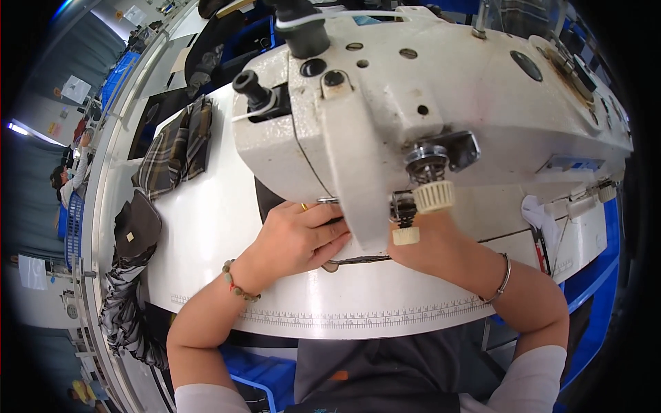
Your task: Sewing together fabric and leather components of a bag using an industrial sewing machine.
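Observation:
A white sewing machine [385, 89] fills the upper middle, its head above my hands. My left hand [296, 237] is closed by the needle area, thumb and bent fingers drawn together on a piece of dark cloth [267, 199]. Part of this cloth shows beyond the knuckles; the rest is hidden under the hand and machine. Behind the thread tension knobs [434, 196] lies my right hand [430, 241], wrist bent inward, its fingers out of sight. Neither the needle nor the presser foot can be seen.
Folded plaid cloth [165, 155] lies left on the white table [206, 241]. Dark gathered fabric [131, 303] hangs at its left edge. A white cloth scrap [540, 217] lies right. A ruler strip [344, 320] runs along the front; a blue bin [258, 375] stands below.

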`<state>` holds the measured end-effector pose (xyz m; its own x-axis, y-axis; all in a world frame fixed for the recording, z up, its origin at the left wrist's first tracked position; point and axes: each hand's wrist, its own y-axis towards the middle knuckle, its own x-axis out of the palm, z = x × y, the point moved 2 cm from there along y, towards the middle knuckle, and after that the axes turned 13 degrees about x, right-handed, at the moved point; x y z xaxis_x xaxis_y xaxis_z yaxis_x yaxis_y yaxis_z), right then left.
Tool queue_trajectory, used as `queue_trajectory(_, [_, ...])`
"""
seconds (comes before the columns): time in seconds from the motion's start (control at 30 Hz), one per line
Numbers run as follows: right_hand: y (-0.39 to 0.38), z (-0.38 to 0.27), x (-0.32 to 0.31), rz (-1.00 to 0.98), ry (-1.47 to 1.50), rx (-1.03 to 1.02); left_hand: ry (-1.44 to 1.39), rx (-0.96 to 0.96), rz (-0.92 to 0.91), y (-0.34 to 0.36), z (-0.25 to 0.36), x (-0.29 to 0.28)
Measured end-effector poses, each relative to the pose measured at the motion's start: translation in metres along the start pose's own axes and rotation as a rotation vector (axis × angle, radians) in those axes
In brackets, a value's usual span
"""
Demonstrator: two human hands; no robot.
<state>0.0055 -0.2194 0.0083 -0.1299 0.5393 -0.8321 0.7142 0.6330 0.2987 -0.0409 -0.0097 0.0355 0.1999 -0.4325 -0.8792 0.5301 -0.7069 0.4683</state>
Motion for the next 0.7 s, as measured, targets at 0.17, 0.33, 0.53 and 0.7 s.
queue_trajectory(0.17, [0.004,0.005,-0.002,0.097,-0.072,-0.089,0.021,-0.101,-0.076,0.003,0.003,-0.002])
queue_trajectory(0.33, [0.004,0.004,-0.006,0.083,-0.148,-0.138,0.081,-0.146,-0.137,0.004,0.011,-0.004])
queue_trajectory(0.53, [0.005,0.006,-0.006,0.058,-0.144,-0.120,0.110,-0.224,-0.241,0.012,0.024,-0.002])
queue_trajectory(0.7, [0.004,0.004,-0.007,0.108,-0.169,-0.134,0.196,-0.227,-0.270,0.016,0.038,0.003])
